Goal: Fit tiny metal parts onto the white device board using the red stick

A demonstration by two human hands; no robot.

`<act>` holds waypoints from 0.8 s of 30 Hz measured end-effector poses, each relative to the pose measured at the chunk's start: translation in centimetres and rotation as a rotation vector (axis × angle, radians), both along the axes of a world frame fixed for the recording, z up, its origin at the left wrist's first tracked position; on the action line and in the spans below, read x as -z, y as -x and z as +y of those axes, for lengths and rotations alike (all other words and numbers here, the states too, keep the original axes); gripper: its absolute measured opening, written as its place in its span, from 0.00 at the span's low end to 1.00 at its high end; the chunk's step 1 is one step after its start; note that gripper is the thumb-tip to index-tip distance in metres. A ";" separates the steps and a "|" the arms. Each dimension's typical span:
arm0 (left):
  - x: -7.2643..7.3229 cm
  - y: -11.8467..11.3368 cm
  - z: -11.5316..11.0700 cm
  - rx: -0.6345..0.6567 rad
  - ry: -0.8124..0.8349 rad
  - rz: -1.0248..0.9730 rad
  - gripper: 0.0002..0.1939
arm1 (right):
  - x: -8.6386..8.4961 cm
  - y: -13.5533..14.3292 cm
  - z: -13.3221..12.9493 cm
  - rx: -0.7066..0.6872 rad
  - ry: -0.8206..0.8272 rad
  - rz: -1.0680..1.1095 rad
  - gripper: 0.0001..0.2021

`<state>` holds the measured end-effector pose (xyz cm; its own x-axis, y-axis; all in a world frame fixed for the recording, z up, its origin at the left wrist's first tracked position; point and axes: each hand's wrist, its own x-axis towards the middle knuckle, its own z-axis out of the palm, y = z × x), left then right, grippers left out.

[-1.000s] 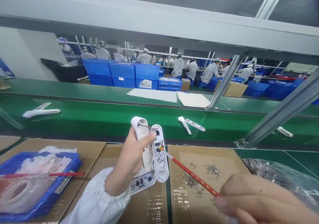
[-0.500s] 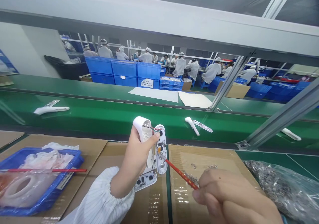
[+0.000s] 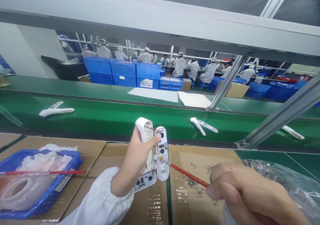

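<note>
A green conveyor belt (image 3: 105, 118) is seen running across the view beyond sheets of cardboard (image 3: 182, 198), on which a blue tray (image 3: 62, 181) is set at the left and small metal screws (image 3: 193, 184) are scattered at the right. An opened white device (image 3: 152, 148), its circuit boards exposed, is held upright above the cardboard by the left hand (image 3: 136, 163), whose fingers are clamped around the shell. A thin red brush (image 3: 183, 172) is pinched in the closed fingers of the right hand (image 3: 250, 195), and its tip is laid against the device's inner board.
</note>
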<state>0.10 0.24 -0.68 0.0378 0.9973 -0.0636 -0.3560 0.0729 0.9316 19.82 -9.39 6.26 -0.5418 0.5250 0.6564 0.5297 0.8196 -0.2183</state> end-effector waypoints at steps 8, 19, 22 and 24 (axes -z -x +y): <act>0.1 -0.3 -0.2 0.035 0.009 -0.015 0.27 | 1.7 1.2 0.9 0.049 -0.074 0.204 0.13; 0.5 -0.2 0.3 0.111 0.044 -0.138 0.25 | 0.5 1.6 0.6 0.073 -0.032 0.072 0.12; 0.6 -0.2 0.5 0.120 0.066 -0.154 0.24 | 0.4 2.0 0.4 0.117 -0.043 0.101 0.13; 0.4 -0.1 0.5 0.123 0.110 -0.161 0.23 | 0.4 1.7 0.2 0.155 -0.055 0.082 0.13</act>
